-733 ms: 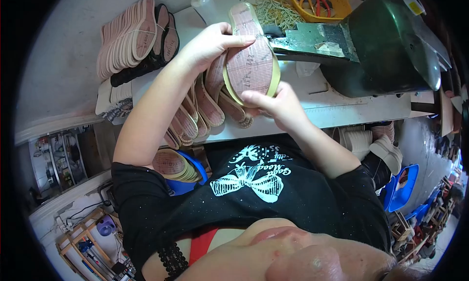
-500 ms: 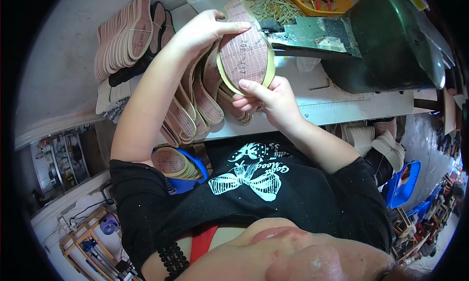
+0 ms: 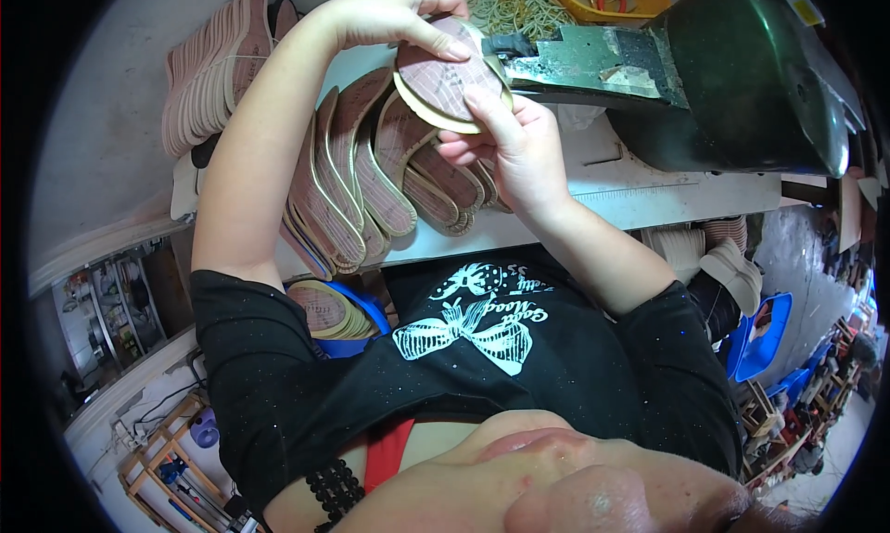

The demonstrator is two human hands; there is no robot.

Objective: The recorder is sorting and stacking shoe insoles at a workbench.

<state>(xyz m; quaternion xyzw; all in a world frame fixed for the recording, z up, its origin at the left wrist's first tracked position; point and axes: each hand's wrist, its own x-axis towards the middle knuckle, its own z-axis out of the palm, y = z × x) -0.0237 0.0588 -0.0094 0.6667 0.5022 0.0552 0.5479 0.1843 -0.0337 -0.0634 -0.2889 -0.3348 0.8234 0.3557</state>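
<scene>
A pinkish insole [image 3: 440, 74] with a pale yellow-green edging is held between both hands, its rounded end toward me. My left hand [image 3: 417, 23] grips the far part, thumb on the upper face. At the near right edge my right hand [image 3: 519, 139] pinches it, thumb on top and fingers below. The insole's right edge lies by the dark small head [image 3: 510, 45] at the end of a green machine arm [image 3: 603, 65]; I cannot tell whether they touch. Several similar insoles [image 3: 385, 176] overlap on the table just below and left of my hands.
Stacked insoles [image 3: 218, 69] stand at the far left. Tangled thin cords [image 3: 519, 9] and a yellow basket [image 3: 612, 5] with red-handled tools lie behind the arm. The bulky green machine body [image 3: 742, 79] fills the right. Below the table edge [image 3: 630, 213] a blue bin [image 3: 357, 343] holds more insoles.
The insole has turned and tilted, so it looks shorter. My left hand has moved to the far end and my right hand has shifted up along the right edge.
</scene>
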